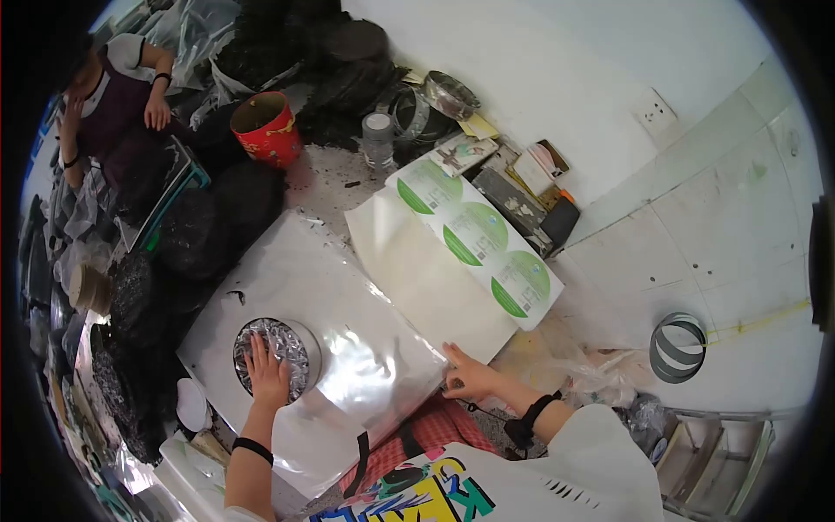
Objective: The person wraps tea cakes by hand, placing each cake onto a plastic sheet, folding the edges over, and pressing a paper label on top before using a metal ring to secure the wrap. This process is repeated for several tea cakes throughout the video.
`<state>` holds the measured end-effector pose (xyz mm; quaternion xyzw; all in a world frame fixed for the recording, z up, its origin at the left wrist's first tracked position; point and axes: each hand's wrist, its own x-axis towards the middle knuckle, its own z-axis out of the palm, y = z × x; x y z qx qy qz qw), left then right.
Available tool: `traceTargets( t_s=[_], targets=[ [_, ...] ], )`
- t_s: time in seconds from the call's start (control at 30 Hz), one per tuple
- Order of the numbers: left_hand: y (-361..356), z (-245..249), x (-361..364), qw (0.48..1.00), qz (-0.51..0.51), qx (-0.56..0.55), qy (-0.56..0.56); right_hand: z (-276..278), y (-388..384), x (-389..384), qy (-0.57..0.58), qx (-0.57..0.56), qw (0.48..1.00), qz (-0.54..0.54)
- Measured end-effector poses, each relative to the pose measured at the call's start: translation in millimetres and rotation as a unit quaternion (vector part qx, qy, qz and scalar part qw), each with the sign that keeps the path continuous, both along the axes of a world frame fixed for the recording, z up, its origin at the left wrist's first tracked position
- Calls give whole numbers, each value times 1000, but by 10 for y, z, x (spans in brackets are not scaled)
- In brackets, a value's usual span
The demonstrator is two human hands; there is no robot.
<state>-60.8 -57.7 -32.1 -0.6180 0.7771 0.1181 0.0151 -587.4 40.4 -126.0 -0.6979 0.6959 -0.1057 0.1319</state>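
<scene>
My left hand (pixel 269 376) lies with its fingers stretched out on a round, shallow ring-shaped container (pixel 306 341) packed with crinkled, shiny dark material. This container stands on a board covered with a glossy clear plastic sheet (pixel 348 418). At the sheet's right corner is my right hand (pixel 470 376), thumb and fingers closed at the edge, seemingly pinching the plastic; the exact grip is partly hidden. Just beyond that hand lies a cream-coloured sheet (pixel 426 278), next to a white sheet printed with green circles (pixel 478 230).
Black bundles (pixel 209 209) crowd the left side. A red bucket (pixel 277 143), a clear jar (pixel 377 139) and metal rings (pixel 422 113) stand at the back. Small boxes (pixel 537 170) line the wall. Another person (pixel 122 104) sits at upper left. A wooden rack (pixel 718 461) is lower right.
</scene>
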Motion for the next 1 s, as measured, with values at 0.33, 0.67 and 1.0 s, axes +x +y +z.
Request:
traceTargets(
  t_s=[0.33,0.67,1.0],
  targets=[
    [1,-28,15,1000,-4,-12,-4,284,-467,-624,133,-96,985,-46],
    [11,15,13,1000,10,-3,-4,404,-417,-594,150,-81,985,-24],
    [-31,110,-63,999,41,19,15,423,-566,-1193,-253,25,924,-287]
  ],
)
